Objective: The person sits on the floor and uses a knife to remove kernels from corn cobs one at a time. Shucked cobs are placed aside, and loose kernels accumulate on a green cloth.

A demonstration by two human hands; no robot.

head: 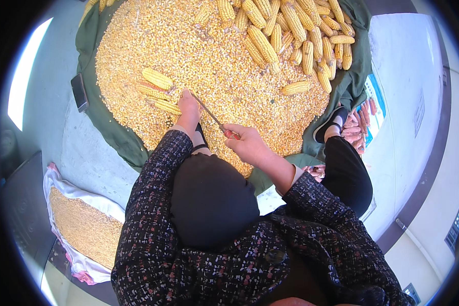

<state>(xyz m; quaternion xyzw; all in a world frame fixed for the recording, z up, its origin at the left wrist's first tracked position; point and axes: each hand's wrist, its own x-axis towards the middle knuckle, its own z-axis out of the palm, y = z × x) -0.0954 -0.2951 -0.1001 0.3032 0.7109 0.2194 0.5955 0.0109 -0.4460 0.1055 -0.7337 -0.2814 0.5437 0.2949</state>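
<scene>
My right hand (pixel 248 145) grips the red handle of a screwdriver (pixel 210 111), whose thin metal shaft slants up and left. The shaft's far end reaches the thumb side of my left hand (pixel 190 109). My left hand's fingers are curled and mostly hidden, so whether it grips anything does not show. Against its left side lies a yellow ear of corn (pixel 167 106). Just beyond are a partly stripped ear with a bare reddish strip (pixel 153 91) and a fuller ear (pixel 157 78). Both hands are above a wide heap of loose corn kernels (pixel 222 65).
Several whole ears of corn (pixel 290 23) are piled at the upper right. The kernels lie on a green cloth (pixel 111 126), with a phone (pixel 79 92) at its left edge. Stripped cobs (pixel 357 126) lie beside my right foot. A white sheet (pixel 95 197) holds grain at lower left.
</scene>
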